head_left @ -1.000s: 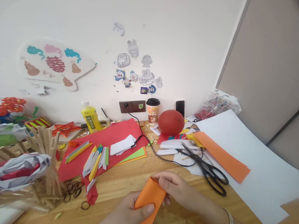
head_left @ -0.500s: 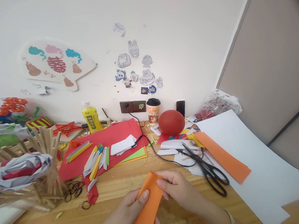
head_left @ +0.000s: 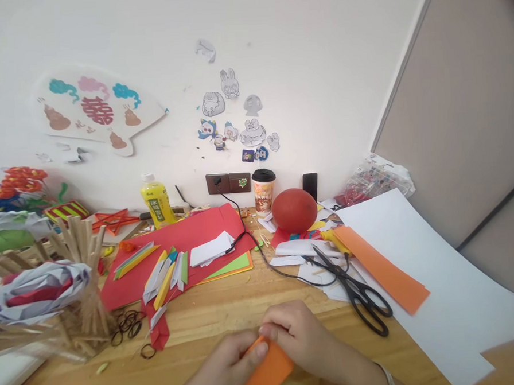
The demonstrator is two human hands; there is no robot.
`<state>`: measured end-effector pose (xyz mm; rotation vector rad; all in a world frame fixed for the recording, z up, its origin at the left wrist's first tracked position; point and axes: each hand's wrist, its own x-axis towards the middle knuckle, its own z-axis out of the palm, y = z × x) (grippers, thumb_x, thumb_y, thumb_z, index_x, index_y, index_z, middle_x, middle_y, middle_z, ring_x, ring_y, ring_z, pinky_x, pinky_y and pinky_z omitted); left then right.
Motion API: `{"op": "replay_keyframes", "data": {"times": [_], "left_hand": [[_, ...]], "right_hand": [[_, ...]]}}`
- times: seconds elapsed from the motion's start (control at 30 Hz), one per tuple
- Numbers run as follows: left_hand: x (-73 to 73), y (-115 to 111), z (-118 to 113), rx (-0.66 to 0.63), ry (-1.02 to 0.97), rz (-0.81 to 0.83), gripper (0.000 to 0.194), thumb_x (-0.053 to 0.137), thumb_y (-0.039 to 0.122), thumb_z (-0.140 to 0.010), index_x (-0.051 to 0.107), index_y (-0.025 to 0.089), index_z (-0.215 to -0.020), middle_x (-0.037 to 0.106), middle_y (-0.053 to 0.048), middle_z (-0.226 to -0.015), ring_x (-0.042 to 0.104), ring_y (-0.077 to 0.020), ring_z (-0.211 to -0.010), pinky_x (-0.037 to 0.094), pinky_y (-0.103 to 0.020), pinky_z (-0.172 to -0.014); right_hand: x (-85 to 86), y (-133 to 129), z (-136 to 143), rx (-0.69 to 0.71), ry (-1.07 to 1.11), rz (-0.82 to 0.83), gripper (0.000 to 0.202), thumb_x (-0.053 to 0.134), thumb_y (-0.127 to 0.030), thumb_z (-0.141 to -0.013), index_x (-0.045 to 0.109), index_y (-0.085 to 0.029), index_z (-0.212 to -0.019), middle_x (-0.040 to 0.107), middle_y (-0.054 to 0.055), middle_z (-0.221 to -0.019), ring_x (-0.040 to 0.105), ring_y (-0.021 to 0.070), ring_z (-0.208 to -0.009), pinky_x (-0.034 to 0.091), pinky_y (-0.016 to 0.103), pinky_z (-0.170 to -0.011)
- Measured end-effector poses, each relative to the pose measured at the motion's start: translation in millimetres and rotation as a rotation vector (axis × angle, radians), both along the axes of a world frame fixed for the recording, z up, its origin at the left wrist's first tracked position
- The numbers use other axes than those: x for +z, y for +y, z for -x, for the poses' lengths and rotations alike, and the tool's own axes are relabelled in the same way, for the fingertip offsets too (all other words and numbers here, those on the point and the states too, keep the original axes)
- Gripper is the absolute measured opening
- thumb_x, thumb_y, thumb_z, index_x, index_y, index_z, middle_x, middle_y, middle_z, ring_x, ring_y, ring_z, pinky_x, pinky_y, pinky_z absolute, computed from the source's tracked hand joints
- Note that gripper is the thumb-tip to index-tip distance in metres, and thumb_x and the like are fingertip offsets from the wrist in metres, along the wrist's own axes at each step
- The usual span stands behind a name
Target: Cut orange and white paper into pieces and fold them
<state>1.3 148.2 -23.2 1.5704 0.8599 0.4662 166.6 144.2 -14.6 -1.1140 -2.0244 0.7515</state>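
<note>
A strip of orange paper (head_left: 268, 369) is held between both hands low in the middle of the view, over the wooden table. My left hand (head_left: 233, 360) grips its left side, thumb flat on top. At the top edge of the strip, my right hand (head_left: 290, 334) pinches the paper with thumb and curled fingers. The two thumbs are close together near that edge. The strip's lower end runs out of the frame. Black-handled scissors (head_left: 357, 290) lie to the right of my right hand, beside another orange paper strip (head_left: 384, 269).
Red paper sheets (head_left: 173, 237) with folded paper pieces lie at the left. A red balloon (head_left: 295, 211), a lidded cup (head_left: 264, 195) and a yellow bottle (head_left: 157, 202) stand toward the wall. Large white paper (head_left: 420, 264) covers the right; a black cord (head_left: 282, 270) crosses the table.
Both hands have come lower and closer together with the orange paper. The right fingers have curled over the top edge, and less of the strip shows.
</note>
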Motion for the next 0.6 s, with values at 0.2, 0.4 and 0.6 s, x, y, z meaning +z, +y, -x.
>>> {"op": "replay_keyframes", "data": {"times": [0.2,0.4,0.6], "left_hand": [[14.5,8.8,3.0,0.17,0.18,-0.25,0.046,0.043,0.06,-0.077,0.045,0.019,-0.054,0.038,0.003,-0.054,0.036,-0.013,-0.055,0.027,-0.023,-0.052],[19.3,10.1,6.0,0.212,0.114,-0.094,0.051,0.05,0.068,-0.067,0.045,0.019,-0.054,0.032,0.005,-0.053,0.03,-0.0108,-0.052,0.022,-0.022,-0.049],[16.6,10.7,7.4,0.237,-0.07,0.145,0.05,0.062,0.066,-0.06,0.054,0.017,-0.062,0.046,0.004,-0.054,0.038,-0.0101,-0.051,0.029,-0.021,-0.049]], "right_hand": [[1.1,4.4,-2.7,-0.091,0.022,-0.039,0.032,0.044,-0.033,-0.087,0.057,-0.018,-0.062,0.054,-0.001,-0.057,0.046,0.0112,-0.054,0.031,0.022,-0.051],[14.9,8.5,-15.7,-0.154,0.078,0.017,0.03,0.046,-0.033,-0.086,0.057,-0.017,-0.063,0.054,-0.002,-0.059,0.047,0.011,-0.057,0.033,0.022,-0.053],[17.4,12.3,-21.7,-0.166,0.213,0.152,0.028,0.05,-0.04,-0.082,0.064,-0.016,-0.076,0.056,0.001,-0.065,0.049,0.0133,-0.061,0.036,0.023,-0.056]]}}
